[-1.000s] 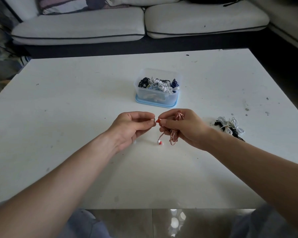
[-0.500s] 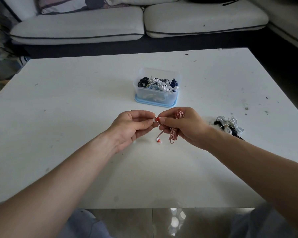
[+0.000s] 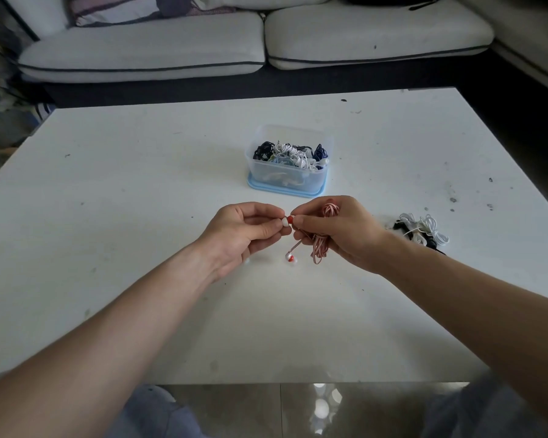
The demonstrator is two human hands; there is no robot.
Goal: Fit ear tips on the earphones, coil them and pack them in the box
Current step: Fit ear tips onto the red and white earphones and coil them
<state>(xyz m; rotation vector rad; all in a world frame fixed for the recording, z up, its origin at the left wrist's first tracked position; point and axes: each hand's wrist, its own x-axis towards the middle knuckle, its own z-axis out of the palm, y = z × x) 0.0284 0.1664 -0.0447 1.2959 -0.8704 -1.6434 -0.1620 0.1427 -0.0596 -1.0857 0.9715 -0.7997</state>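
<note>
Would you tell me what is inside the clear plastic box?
The clear plastic box holds tangled black, white and dark blue earphone cables; whatever lies beneath that heap is mostly covered.

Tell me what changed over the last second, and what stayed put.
The left hand closed the small gap to the right hand, bringing the white ear tip up against the red earbud. The right hand kept its hold on the red-and-white cable; the other earbud still dangles. The box and loose earphones did not move.
</note>
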